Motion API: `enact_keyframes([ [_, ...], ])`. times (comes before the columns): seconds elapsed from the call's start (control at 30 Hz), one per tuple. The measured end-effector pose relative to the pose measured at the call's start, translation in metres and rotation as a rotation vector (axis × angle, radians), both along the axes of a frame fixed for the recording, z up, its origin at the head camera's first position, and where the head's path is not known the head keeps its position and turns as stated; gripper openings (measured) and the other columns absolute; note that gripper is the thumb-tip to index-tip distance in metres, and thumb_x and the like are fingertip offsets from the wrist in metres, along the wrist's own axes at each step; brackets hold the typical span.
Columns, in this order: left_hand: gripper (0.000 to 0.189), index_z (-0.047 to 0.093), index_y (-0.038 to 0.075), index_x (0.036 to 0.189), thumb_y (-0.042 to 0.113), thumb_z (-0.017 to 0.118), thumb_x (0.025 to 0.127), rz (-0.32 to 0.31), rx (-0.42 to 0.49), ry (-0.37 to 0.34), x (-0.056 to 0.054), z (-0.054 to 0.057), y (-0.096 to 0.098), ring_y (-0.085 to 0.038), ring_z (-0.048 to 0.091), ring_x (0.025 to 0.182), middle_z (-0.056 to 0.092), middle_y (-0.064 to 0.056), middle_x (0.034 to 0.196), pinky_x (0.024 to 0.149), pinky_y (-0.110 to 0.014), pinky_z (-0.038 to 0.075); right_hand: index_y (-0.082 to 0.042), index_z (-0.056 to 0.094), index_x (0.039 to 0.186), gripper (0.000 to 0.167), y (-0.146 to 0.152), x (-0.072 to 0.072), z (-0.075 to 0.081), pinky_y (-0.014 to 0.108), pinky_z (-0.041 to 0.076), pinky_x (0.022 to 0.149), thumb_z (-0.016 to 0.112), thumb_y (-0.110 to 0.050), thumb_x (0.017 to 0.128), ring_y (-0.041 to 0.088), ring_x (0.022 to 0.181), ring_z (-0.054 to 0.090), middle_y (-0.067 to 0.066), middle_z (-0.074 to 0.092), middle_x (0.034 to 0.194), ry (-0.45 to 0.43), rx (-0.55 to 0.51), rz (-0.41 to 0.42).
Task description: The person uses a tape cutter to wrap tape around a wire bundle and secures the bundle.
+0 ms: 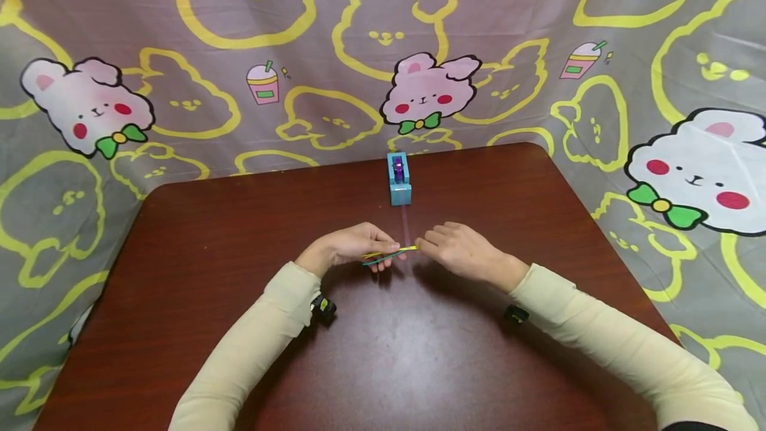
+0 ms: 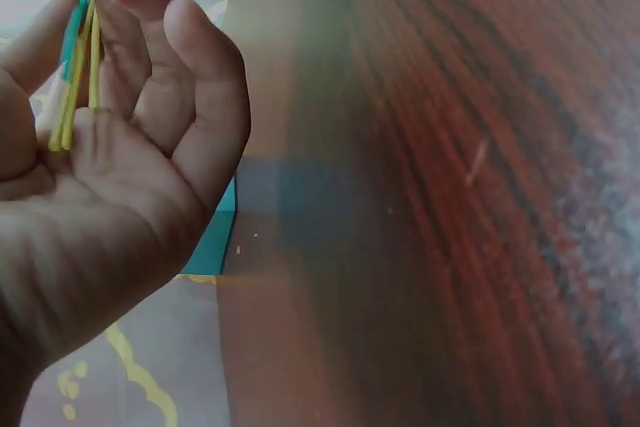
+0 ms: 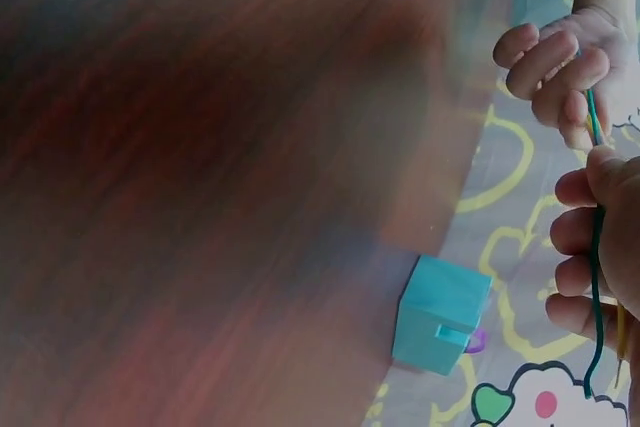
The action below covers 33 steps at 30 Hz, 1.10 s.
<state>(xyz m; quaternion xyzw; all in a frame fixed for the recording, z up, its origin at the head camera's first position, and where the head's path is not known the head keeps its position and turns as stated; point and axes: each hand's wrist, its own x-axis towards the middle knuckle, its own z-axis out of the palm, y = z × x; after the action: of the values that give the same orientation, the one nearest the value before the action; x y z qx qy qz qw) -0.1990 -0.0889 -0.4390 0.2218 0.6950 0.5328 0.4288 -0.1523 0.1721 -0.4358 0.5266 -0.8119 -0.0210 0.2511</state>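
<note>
My left hand pinches thin yellow wires and a green wire between thumb and fingers. Their ends stick out over the palm, where the left wrist view shows the yellow wire ends. Close by on the right, my right hand pinches the same wires; the green wire trails along its fingers in the right wrist view. Beyond the hands stands a blue tape dispenser with a purple spool. A clear strip of tape stretches from it toward the wires between the hands.
The brown wooden table carries the dispenser near its back edge. Behind and at both sides hangs a patterned curtain with cartoon rabbits. Dark wrist devices, like the left one, sit under both sleeves.
</note>
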Motion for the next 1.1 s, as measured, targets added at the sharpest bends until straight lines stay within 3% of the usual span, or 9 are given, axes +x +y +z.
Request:
enact_keyframes([
  [0.13,0.031,0.07,-0.012,0.113,0.016,0.063,0.101,0.054,-0.018,0.083,0.004,0.003,0.001,-0.013,0.059,0.064,0.065,-0.003,0.072,0.062,-0.029,0.052,-0.004,0.069,0.102,0.016,0.0,-0.002,0.003,0.032,0.046,0.06,0.072,0.001,0.087,0.02,0.069,0.059,0.003,0.06,0.079,-0.014,0.01,0.006],
  [0.23,0.025,0.074,-0.009,0.107,0.014,0.067,0.098,0.098,-0.04,0.193,0.007,0.005,0.003,-0.013,0.059,0.063,0.066,-0.006,0.07,0.062,-0.031,0.053,-0.005,0.069,0.1,0.012,0.0,-0.004,0.006,0.032,0.048,0.06,0.072,-0.001,0.089,0.017,0.068,0.058,0.001,0.061,0.077,-0.117,-0.007,0.014],
  [0.33,0.018,0.077,-0.006,0.101,0.01,0.07,0.096,0.134,-0.05,0.348,0.013,0.006,0.006,-0.016,0.06,0.063,0.069,-0.014,0.072,0.061,-0.031,0.052,-0.007,0.073,0.101,0.008,0.0,-0.008,0.011,0.031,0.052,0.064,0.069,-0.005,0.094,0.011,0.071,0.061,-0.001,0.066,0.081,-0.374,-0.063,0.02],
  [0.5,0.012,0.079,-0.002,0.097,0.006,0.072,0.093,0.169,-0.061,0.686,0.024,0.006,0.007,-0.015,0.059,0.067,0.072,-0.015,0.08,0.059,-0.024,0.046,-0.004,0.075,0.104,0.018,0.003,-0.024,0.017,0.028,0.05,0.06,0.06,-0.013,0.103,0.013,0.066,0.061,0.007,0.07,0.077,-0.984,-0.154,0.017],
  [0.67,0.009,0.082,0.009,0.096,0.012,0.077,0.09,0.137,-0.13,1.176,0.031,0.004,0.005,-0.009,0.056,0.069,0.07,-0.001,0.08,0.061,-0.025,0.047,0.006,0.072,0.101,0.037,0.013,-0.046,0.014,0.034,0.047,0.06,0.052,-0.025,0.107,0.037,0.065,0.057,0.026,0.066,0.081,-1.527,-0.221,-0.015],
  [0.77,0.007,0.081,0.011,0.094,0.011,0.079,0.088,0.105,-0.127,1.464,0.031,0.0,0.004,-0.012,0.057,0.073,0.068,0.003,0.08,0.064,-0.028,0.048,0.013,0.067,0.11,0.045,0.019,-0.061,0.006,0.034,0.046,0.065,0.048,-0.028,0.108,0.035,0.066,0.056,0.026,0.066,0.086,-1.792,-0.269,-0.031],
  [0.83,0.006,0.08,0.01,0.093,0.01,0.08,0.087,0.091,-0.105,1.594,0.031,-0.001,0.003,-0.015,0.058,0.074,0.067,0.003,0.08,0.065,-0.029,0.047,0.017,0.062,0.119,0.048,0.021,-0.069,-0.003,0.032,0.047,0.067,0.044,-0.027,0.109,0.028,0.066,0.057,0.021,0.067,0.085,-1.929,-0.307,-0.025],
  [0.9,0.006,0.08,0.01,0.093,0.009,0.08,0.087,0.083,-0.098,1.678,0.031,-0.003,0.003,-0.015,0.058,0.075,0.067,0.003,0.081,0.064,-0.029,0.045,0.019,0.057,0.123,0.05,0.021,-0.076,-0.011,0.031,0.049,0.065,0.041,-0.026,0.11,0.022,0.064,0.058,0.015,0.069,0.084,-2.019,-0.333,-0.006],
  [1.1,0.008,0.08,0.008,0.099,0.01,0.075,0.092,0.08,-0.126,1.803,0.034,-0.002,0.002,-0.014,0.059,0.079,0.068,0.002,0.086,0.064,-0.026,0.044,0.014,0.065,0.116,0.048,0.015,-0.084,-0.034,0.034,0.055,0.063,0.043,-0.028,0.109,0.016,0.054,0.06,0.007,0.066,0.067,-2.14,-0.33,0.097],
])
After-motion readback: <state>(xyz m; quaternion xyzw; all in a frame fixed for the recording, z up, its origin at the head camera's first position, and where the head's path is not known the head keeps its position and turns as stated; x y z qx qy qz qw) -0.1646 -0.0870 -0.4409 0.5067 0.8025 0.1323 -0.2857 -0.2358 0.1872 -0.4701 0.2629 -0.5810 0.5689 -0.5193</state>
